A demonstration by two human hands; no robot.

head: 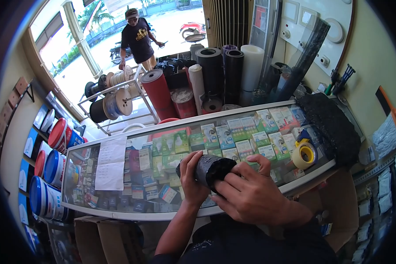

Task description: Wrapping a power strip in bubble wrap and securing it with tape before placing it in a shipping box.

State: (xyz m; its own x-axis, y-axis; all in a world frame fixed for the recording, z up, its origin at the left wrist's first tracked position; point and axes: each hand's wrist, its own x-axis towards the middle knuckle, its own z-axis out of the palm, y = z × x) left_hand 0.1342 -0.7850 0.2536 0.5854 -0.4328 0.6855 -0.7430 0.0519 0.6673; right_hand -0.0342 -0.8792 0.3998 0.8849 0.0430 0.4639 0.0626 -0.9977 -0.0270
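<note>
My left hand (194,178) is wrapped around a short black roll (209,168) of dark sheet material, held above a glass-topped display counter (158,215). At the roll's right end, the bunched fingers of my right hand (250,194) grip the ragged black edge; their tips are partly hidden. My right index finger is raised apart from the roll. Beneath the glass are several LED bulb boxes (224,137). A handwritten paper sheet (111,165) lies on the counter to the left. To the right sits a roll of tape on a blue and yellow dispenser (303,151).
A folded black sheet (331,125) covers the counter's right end. Beyond the counter stand a red roll (155,92), black rolls (211,69) and a rack of cable spools (118,104). A person (137,39) stands by that rack. Paint pails (48,198) line the left; a cardboard box (340,204) is at right.
</note>
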